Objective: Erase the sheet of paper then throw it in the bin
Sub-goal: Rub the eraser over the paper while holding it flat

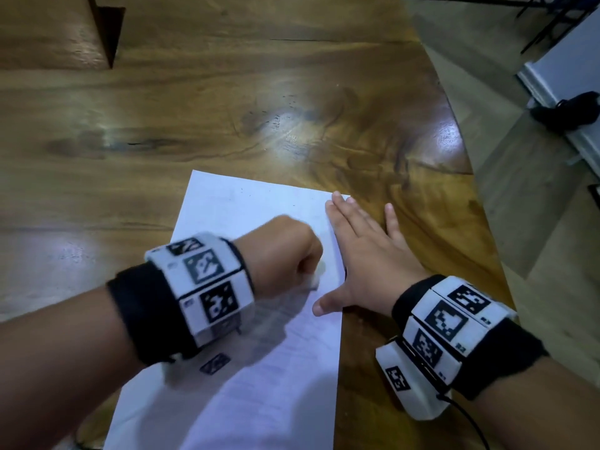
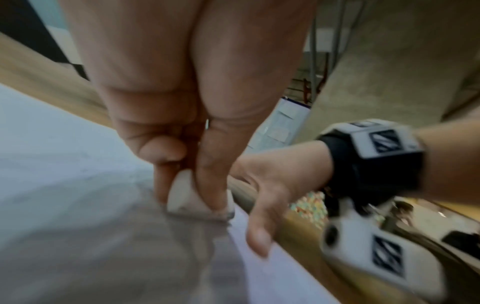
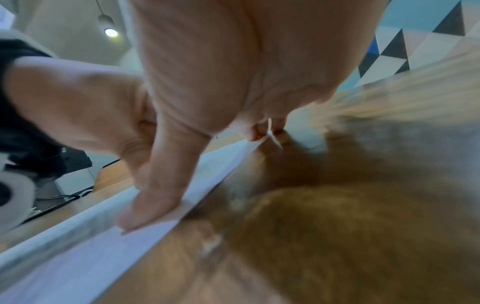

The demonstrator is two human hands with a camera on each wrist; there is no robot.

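Note:
A white sheet of paper (image 1: 253,336) lies on the wooden table (image 1: 227,118), its right edge near the table's rim. My left hand (image 1: 285,258) pinches a small white eraser (image 2: 187,195) between thumb and fingers and presses it onto the sheet (image 2: 78,164) near its right edge. My right hand (image 1: 363,251) lies flat with fingers spread, its thumb and two fingers on the paper's right edge (image 3: 155,232), the rest on the wood. Faint pencil marks show on the lower part of the sheet. No bin is in view.
The table's curved right edge (image 1: 461,151) drops to a grey floor (image 1: 519,206). A black object with a cable (image 1: 568,108) lies beside a white panel at the far right. A dark notch (image 1: 110,30) cuts into the table's far left.

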